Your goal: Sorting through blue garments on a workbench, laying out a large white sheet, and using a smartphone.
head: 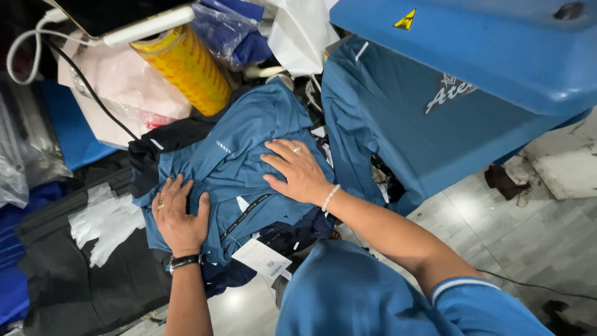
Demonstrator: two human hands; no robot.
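A blue shirt [242, 155] lies crumpled on top of a pile of dark blue and black garments. My left hand [180, 214], with a ring and a black wristwatch, lies flat on the shirt's lower left part. My right hand [295, 171], with a ring and a pearl bracelet, presses flat on the shirt's right side. Both hands have their fingers spread and grip nothing. A black neck strip and a white paper tag [261, 256] show at the shirt's lower edge.
Another blue shirt [385, 118] is draped over a blue machine [497, 43] at the right. A yellow roll [186, 65], plastic bags [118, 87] and a white cable [25, 43] sit behind the pile. Dark cloth with white paper [106, 224] lies left. Grey tiled floor [528, 218] is below right.
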